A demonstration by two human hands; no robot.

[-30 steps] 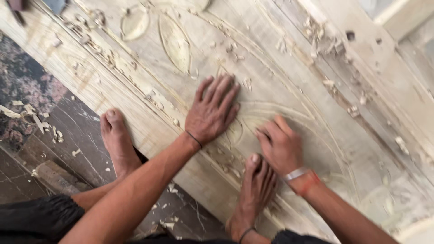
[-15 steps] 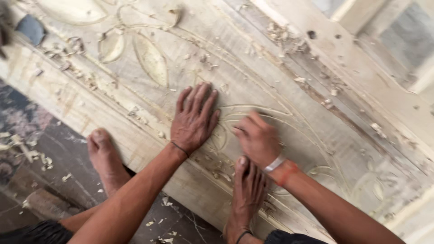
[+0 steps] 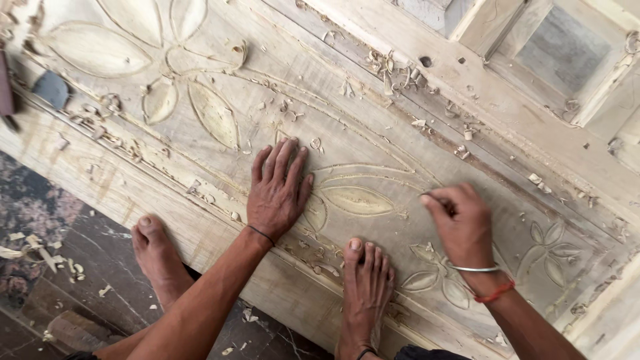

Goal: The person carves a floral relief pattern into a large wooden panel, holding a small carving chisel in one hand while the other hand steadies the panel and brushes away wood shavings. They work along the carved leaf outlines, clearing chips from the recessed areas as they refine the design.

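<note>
A large pale wooden panel carved with leaf and petal shapes lies across the view. My left hand rests flat on it, fingers spread, beside a carved leaf. My right hand sits further right on the panel with its fingers curled, pinching something small and dark at the fingertips; what it is I cannot tell. One bare foot stands on the panel's near edge between the hands. The other foot is on the dark floor to the left.
Wood shavings lie scattered over the panel and on the dark floor. A small dark grey block sits on the panel at the far left. A wooden frame with a recessed pane lies at the top right.
The view has shifted, showing more carving on the left. My right hand has moved to the right, away from my left hand, which stays flat on the panel.
</note>
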